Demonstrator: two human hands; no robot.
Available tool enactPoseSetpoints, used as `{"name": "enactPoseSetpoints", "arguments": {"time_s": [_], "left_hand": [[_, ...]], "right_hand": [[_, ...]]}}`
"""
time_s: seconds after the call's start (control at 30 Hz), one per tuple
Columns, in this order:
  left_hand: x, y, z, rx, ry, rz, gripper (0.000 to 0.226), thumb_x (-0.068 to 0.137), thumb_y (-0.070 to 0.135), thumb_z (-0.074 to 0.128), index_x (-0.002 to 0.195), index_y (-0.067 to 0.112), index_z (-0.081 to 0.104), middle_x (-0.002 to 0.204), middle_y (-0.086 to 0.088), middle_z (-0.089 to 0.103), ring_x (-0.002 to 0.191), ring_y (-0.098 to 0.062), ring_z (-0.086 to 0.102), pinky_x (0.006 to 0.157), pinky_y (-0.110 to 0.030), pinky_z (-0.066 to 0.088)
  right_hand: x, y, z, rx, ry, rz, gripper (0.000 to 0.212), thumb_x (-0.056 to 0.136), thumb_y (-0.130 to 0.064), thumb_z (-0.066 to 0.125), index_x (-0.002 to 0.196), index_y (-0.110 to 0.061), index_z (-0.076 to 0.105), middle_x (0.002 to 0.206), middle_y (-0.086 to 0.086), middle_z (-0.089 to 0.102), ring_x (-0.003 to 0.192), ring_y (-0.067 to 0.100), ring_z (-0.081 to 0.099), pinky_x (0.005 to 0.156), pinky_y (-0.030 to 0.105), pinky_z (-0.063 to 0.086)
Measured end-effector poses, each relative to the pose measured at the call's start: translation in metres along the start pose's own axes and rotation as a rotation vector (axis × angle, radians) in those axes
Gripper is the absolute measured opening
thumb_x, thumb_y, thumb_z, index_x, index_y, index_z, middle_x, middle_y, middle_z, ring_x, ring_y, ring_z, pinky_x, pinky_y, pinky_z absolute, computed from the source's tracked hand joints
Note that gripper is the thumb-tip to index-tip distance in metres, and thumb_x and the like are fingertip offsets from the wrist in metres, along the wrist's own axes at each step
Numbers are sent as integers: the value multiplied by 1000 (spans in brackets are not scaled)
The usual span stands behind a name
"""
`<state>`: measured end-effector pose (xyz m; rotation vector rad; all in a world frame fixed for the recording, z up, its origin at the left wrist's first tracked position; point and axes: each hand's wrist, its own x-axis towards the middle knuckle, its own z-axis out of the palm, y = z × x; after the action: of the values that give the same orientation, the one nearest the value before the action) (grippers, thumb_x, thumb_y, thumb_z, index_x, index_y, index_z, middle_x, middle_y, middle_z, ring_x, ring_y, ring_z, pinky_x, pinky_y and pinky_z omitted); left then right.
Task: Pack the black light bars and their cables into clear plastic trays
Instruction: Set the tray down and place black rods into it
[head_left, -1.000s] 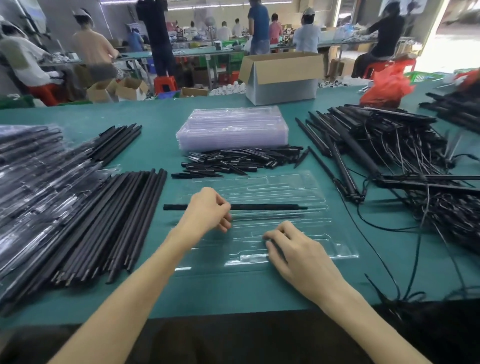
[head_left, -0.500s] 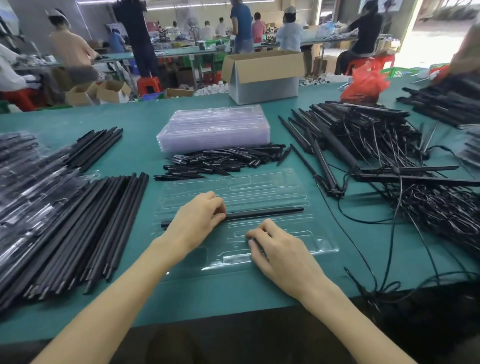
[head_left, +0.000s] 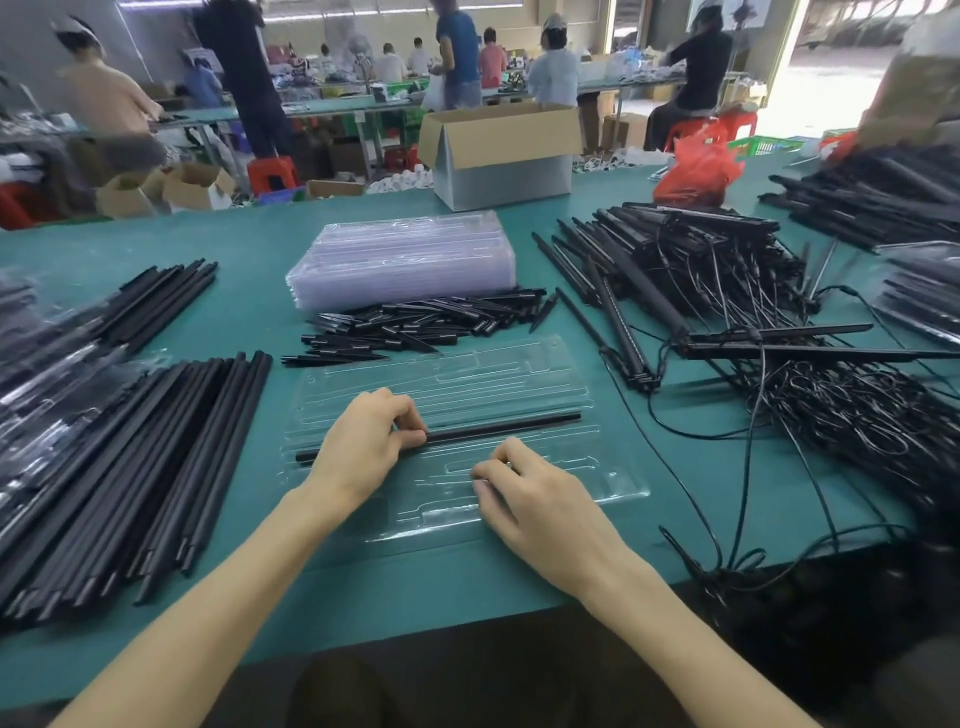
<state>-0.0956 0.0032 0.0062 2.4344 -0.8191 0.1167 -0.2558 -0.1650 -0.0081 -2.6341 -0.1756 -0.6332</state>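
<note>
Head view: the left hand (head_left: 363, 441) pinched a black light bar (head_left: 498, 428) between the thumb and curled fingers (head_left: 410, 423), near the bar's left end. The bar lay lengthwise across the middle of a clear plastic tray (head_left: 618, 491), which rested flat on the green tabletop (head_left: 249, 317). The right hand (head_left: 540, 501) rested on the tray's near section, fingers loosely bent, tips touching the plastic. A stack of clear trays (head_left: 405, 260) stood behind, with short black pieces (head_left: 415, 325) between. Bundled black bars (head_left: 156, 457) lay left; cabled light bars (head_left: 675, 260) lay right.
</note>
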Motion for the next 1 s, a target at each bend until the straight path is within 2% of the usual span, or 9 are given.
{"name": "enactPoseSetpoints", "arguments": {"time_s": [0.1,0.2,0.3,0.47,0.63,0.73,0.83,0.93,1.0], "left_hand": [[-3,-8,-3,-4,31,18,15,88,13,75,79,22,68,81,11,58,83,-4,48,73,-27,38],[-8,-14,-6,-31,55,63,14,87,12,76,81,22,68,80,12,57,83,-6,49,73,-22,37],[-15,-16,1,17,119,131,11,88,10,75,84,18,69,82,11,56,84,-13,49,78,-26,41],[-17,-19,5,46,144,151,13,89,11,74,87,22,68,82,15,53,84,-13,49,79,-34,44],[-14,-5,11,42,146,152,15,87,7,75,85,19,67,81,11,53,82,-17,49,79,-42,45],[-12,2,15,38,134,168,14,86,5,75,85,17,68,80,10,52,82,-19,49,79,-44,45],[-12,2,14,29,132,165,14,86,6,75,85,18,67,81,10,53,82,-18,49,79,-43,45],[-13,2,14,33,132,167,15,86,6,75,86,19,67,81,10,53,82,-18,49,78,-43,46],[-12,3,14,36,132,161,16,86,6,75,86,19,67,82,11,53,82,-18,49,78,-44,46]], "right_hand": [[-2,0,-5,30,52,-15,23,105,-20,48,100,-8,67,93,-1,55,72,16,53,62,33,49],[-3,1,-5,27,58,-20,23,105,-19,47,103,-8,67,94,0,56,76,18,55,66,33,51],[-2,-1,-4,38,54,-35,24,105,-20,46,107,-8,67,96,0,56,77,18,56,67,34,51],[-2,0,-7,64,51,-36,25,105,-19,46,113,-6,66,101,3,58,82,19,58,71,34,52],[6,-1,-16,84,25,23,30,105,-17,47,130,-6,58,114,3,53,89,14,54,75,28,50],[26,-4,-35,37,25,34,33,103,-16,49,134,-6,54,118,4,50,97,17,53,76,28,50],[61,6,-69,-58,37,78,29,101,-12,48,129,-7,57,120,7,50,108,22,51,84,37,53],[101,42,-112,-299,24,213,29,97,-3,47,123,-8,58,123,11,52,113,27,49,89,42,52],[116,73,-138,-440,-50,366,32,94,1,45,123,-7,56,125,14,52,119,33,48,89,42,47]]}}
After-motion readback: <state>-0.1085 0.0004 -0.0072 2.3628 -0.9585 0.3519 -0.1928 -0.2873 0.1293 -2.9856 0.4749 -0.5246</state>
